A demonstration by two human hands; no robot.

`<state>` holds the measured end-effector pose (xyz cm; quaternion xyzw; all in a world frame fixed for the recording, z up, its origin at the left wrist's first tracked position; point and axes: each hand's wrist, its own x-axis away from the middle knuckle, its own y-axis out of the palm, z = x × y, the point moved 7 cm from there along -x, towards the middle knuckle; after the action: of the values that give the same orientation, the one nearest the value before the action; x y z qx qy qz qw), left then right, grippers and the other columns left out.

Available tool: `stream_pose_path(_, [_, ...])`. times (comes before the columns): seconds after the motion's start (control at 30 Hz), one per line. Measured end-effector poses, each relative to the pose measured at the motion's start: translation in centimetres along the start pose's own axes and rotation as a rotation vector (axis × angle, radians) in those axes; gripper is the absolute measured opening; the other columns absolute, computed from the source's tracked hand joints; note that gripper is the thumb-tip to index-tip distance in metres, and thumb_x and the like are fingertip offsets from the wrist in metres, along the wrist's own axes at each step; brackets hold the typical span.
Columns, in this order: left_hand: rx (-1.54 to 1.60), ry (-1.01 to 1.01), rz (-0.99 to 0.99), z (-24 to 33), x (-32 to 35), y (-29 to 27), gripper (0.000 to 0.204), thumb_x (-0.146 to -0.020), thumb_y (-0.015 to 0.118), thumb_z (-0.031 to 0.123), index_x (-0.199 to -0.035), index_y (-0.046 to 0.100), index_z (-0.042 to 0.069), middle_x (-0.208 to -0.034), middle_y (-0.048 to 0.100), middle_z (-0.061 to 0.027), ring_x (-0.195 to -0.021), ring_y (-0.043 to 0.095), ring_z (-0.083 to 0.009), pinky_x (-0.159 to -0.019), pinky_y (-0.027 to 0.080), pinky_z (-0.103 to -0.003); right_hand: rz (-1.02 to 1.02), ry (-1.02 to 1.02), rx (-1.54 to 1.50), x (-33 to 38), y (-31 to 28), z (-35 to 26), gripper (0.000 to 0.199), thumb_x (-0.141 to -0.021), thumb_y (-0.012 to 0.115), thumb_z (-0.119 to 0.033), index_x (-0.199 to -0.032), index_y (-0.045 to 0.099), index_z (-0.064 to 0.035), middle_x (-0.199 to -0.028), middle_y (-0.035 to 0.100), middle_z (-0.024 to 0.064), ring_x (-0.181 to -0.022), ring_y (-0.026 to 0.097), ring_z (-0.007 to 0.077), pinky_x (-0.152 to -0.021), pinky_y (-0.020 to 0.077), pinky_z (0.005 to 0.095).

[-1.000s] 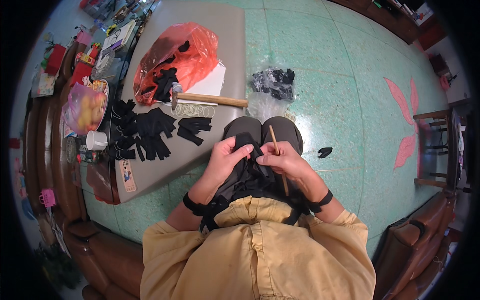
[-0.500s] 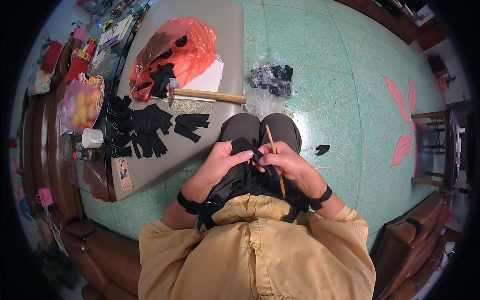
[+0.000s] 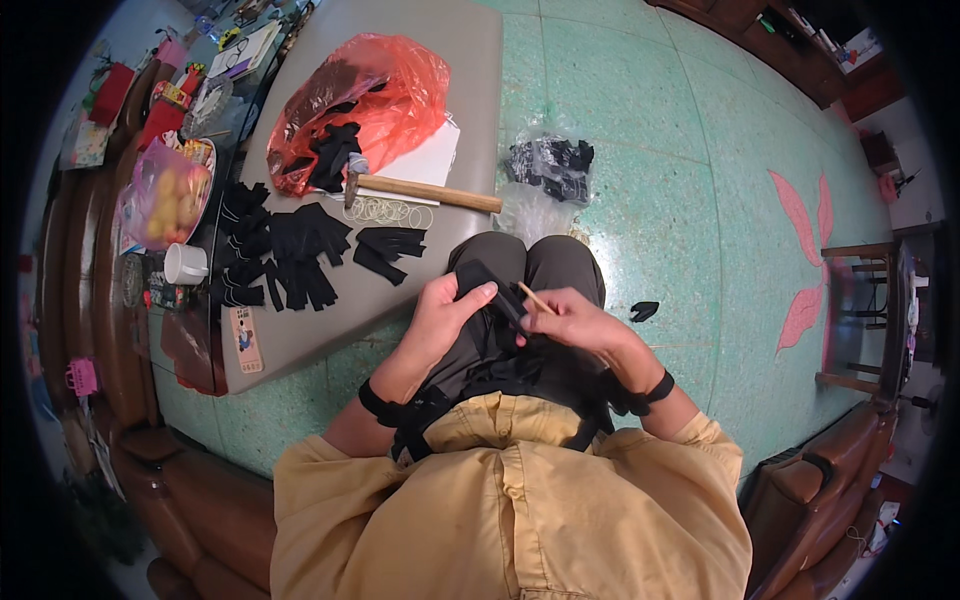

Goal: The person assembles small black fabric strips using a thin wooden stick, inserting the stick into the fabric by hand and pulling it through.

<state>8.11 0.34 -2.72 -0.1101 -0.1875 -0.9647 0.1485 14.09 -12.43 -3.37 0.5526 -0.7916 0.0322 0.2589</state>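
Note:
My left hand [image 3: 440,315] grips a small black fabric piece [image 3: 487,285] over my knees. My right hand [image 3: 580,320] holds a thin wooden stick [image 3: 538,298] whose tip points into that piece. Both hands meet above my lap, where more black fabric [image 3: 520,370] lies. On the grey table [image 3: 300,335] to my left sit several black glove-like pieces [image 3: 300,250], a hammer [image 3: 425,190] with a wooden handle, loose rubber bands [image 3: 395,212] and a red plastic bag [image 3: 365,100] with black pieces inside.
A clear bag of black pieces [image 3: 550,170] and one stray black piece [image 3: 644,311] lie on the green tiled floor. A white mug [image 3: 185,264], a bag of yellow items [image 3: 160,195] and clutter sit far left. Brown sofa [image 3: 820,490] edges flank me; a wooden stool [image 3: 860,310] stands right.
The stick has tipped from nearly upright to pointing left into the black piece. My left hand's fingers have closed further over the piece. The view shifted slightly.

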Motion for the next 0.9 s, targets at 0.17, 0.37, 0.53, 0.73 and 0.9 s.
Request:
stream_pose_path(0.17, [0.056, -0.121, -0.172, -1.1, 0.4, 1.2, 0.018, -0.09, 0.053, 0.009, -0.1, 0.059, -0.004, -0.088, 0.062, -0.001, -0.078, 0.055, -0.0063, -0.071, 0.045, -0.022, 0.023, 0.021, -0.003, -1.5, 0.6, -0.6, 0.015, -0.085, 0.054, -0.018, -0.08, 0.057, -0.0051, -0.066, 0.054, -0.0029, -0.056, 0.042, 0.0026, -0.048, 0.0295, 0.0184])
stream_pose_path(0.37, [-0.552, 0.134, -0.022, -0.6, 0.4, -0.4, 0.014, -0.088, 0.057, 0.01, -0.092, 0.061, -0.002, -0.081, 0.062, -0.0001, -0.071, 0.054, -0.0054, -0.065, 0.045, -0.022, -0.021, 0.042, -0.145, -0.9, 0.5, 1.3, 0.016, -0.083, 0.048, -0.013, -0.076, 0.057, -0.0019, -0.067, 0.056, -0.0005, -0.053, 0.042, 0.0042, -0.045, 0.0296, 0.0189])
stream_pose_path(0.53, [-0.148, -0.091, -0.089, -1.1, 0.0, -0.5, 0.014, -0.085, 0.062, 0.015, -0.088, 0.065, 0.002, -0.08, 0.062, 0.0023, -0.07, 0.052, -0.0025, -0.06, 0.041, -0.018, 0.054, 0.09, -0.105, 0.0, -0.5, 0.8, 0.013, -0.083, 0.057, -0.015, -0.08, 0.059, -0.0024, -0.067, 0.056, -0.0014, -0.048, 0.036, 0.002, -0.043, 0.0262, 0.0182])
stream_pose_path(0.73, [-0.174, -0.244, -0.248, -0.9, 0.7, 0.4, 0.011, -0.082, 0.067, 0.016, -0.084, 0.065, 0.005, -0.073, 0.06, 0.0047, -0.062, 0.049, -0.0003, -0.052, 0.036, -0.016, 0.136, -0.092, -0.187, -0.6, -0.9, 1.0, 0.014, -0.083, 0.063, -0.016, -0.084, 0.06, -0.0017, -0.07, 0.057, -0.0011, -0.058, 0.046, 0.0039, -0.051, 0.0344, 0.0185])
stream_pose_path(0.9, [0.005, -0.049, -0.171, -0.5, 0.9, 1.4, 0.009, -0.083, 0.063, 0.009, -0.084, 0.063, 0.001, -0.076, 0.062, 0.0017, -0.068, 0.054, -0.0041, -0.058, 0.043, -0.019, 0.061, 0.027, -0.311, -0.3, -0.3, 1.8, 0.011, -0.083, 0.061, -0.011, -0.082, 0.059, -0.0001, -0.075, 0.06, 0.0041, -0.067, 0.056, 0.0085, -0.06, 0.042, 0.019])
